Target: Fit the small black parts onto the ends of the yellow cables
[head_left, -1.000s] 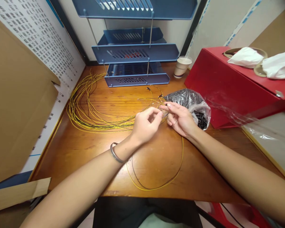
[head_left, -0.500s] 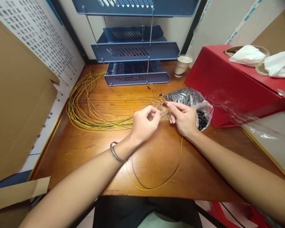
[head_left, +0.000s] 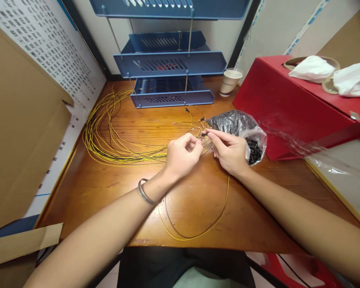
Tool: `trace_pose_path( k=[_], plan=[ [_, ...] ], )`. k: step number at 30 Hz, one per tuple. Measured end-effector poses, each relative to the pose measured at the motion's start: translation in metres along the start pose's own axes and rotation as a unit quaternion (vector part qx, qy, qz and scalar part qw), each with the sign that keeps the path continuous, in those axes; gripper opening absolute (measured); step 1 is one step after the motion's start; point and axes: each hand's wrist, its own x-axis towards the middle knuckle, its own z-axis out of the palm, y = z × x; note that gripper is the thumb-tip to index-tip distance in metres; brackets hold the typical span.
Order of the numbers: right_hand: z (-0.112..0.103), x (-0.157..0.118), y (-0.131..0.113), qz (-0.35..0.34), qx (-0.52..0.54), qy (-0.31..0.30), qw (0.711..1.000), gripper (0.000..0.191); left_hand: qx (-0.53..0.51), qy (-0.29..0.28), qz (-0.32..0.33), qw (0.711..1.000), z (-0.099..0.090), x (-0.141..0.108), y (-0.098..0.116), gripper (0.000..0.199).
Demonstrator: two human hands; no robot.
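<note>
My left hand (head_left: 183, 155) is closed in a pinch, its fingertips on what looks like the end of a thin wire; the fingers mostly hide it. Close to those fingertips, my right hand (head_left: 230, 154) pinches a small black connector (head_left: 204, 134) between thumb and forefinger. Whether connector and wire touch, I cannot tell. Under and left of my left hand lies a large coil of yellow and dark wires (head_left: 129, 159), some ends bearing black connectors. A loose loop of wire (head_left: 186, 239) hangs toward the table's front. Behind my right hand sits a clear plastic bag (head_left: 228, 121) of black pieces.
A blue tiered tray rack (head_left: 171, 100) stands at the back, with a paper cup (head_left: 230, 82) beside it. On the right is a red box (head_left: 276, 104) with white tissue (head_left: 313, 70) on top. Cardboard (head_left: 21, 120) rises at the left of the wooden table (head_left: 108, 204).
My right hand has moved slightly left, bringing the black connector nearer my left fingertips. My left hand stays nearly still.
</note>
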Motion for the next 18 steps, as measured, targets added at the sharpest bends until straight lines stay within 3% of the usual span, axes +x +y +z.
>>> trace_pose_path(
  k=[18],
  plan=[
    [-0.0007,-0.0002,-0.0042,-0.034,-0.026,-0.042,0.998,0.020,0.012,0.004,-0.003,1.000,0.0004,0.0000,-0.0016,0.020]
  ],
)
